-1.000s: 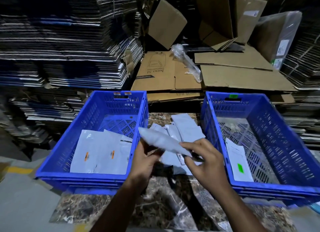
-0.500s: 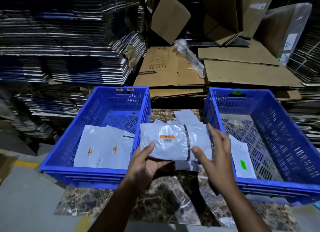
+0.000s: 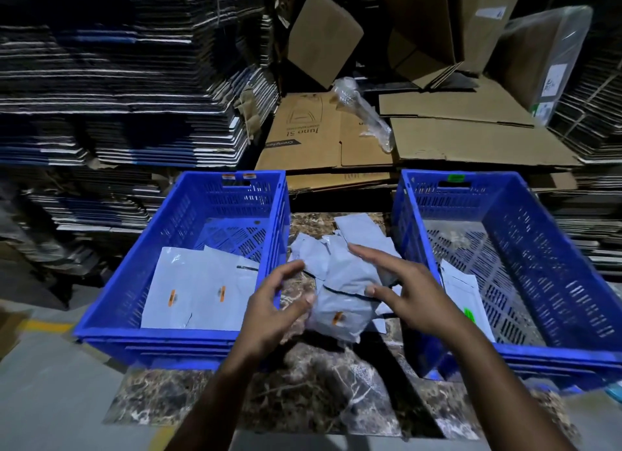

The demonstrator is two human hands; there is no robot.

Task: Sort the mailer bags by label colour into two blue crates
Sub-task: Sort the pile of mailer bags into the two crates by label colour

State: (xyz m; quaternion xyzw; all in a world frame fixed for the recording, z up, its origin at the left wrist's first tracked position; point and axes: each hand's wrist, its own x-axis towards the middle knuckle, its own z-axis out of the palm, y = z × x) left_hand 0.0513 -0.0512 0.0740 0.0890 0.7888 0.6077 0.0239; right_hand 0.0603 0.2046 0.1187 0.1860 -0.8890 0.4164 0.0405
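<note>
Your left hand (image 3: 272,311) hovers with fingers spread and curled, its thumb tip just at the edge of a grey mailer bag (image 3: 340,311) with an orange label; whether it touches is hard to tell. Your right hand (image 3: 409,294) is flat and wide above the loose pile of bags (image 3: 336,259), holding nothing. That pile lies on the marbled desk (image 3: 303,383), in the gap between the two crates.

The left crate (image 3: 134,302) carries orange tags on its far rim and holds two flat bags (image 3: 198,292) with orange labels. The right crate (image 3: 552,269) has a green tag on its far rim and holds a bag (image 3: 461,292) with a green label, lying against its near left wall, partly hidden by your right wrist.

Behind the crates lie flattened cardboard sheets (image 3: 471,137), with a crumpled clear plastic wrap (image 3: 363,114) on top. Tall stacks of flat cartons (image 3: 117,80) fill the left side, and more stand at the far right.
</note>
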